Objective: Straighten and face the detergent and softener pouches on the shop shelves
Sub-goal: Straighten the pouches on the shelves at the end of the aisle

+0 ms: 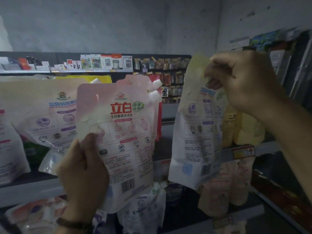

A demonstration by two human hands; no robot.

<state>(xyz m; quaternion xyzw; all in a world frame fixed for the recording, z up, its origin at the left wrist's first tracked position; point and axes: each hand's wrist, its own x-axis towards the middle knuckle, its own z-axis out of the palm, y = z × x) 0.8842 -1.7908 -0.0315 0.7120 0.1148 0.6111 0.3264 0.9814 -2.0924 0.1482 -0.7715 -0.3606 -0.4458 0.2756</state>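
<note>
- Seeing a white pouch with red bands (8, 149) standing at the left end of the upper shelf (30, 191), cut off by the frame edge.
- Seeing a pale pouch with blue lettering (50, 115) leaning just beside it, tilted to the right, with a yellow pouch top (101, 79) peeking out behind.
- Gripping the pink detergent pouch (121, 132) by its lower left edge with the left hand (84, 174), fingers curled behind it and thumb pressing across the printed face; wearing a dark bracelet (70, 222) on that wrist.
- Holding this pink detergent pouch upright in front of the middle of the upper shelf, barcode side facing the camera, partly covering further pink pouches (135, 81) whose white spouts (156, 83) are sticking out at the upper right.
- Pinching the top of a white and pale yellow pouch (194, 132) with the right hand (241, 85), fingers clamped on its upper edge, hanging it clear of the shelf before the right part of the front edge, beside a price label (243, 152).
- Seeing yellow pouches (246, 130) standing at the right end of the upper shelf, behind the hanging one.
- Seeing peach pouches (224, 188) and purple-printed pouches (143, 210) crowding the lower shelf (249, 212) beneath.
</note>
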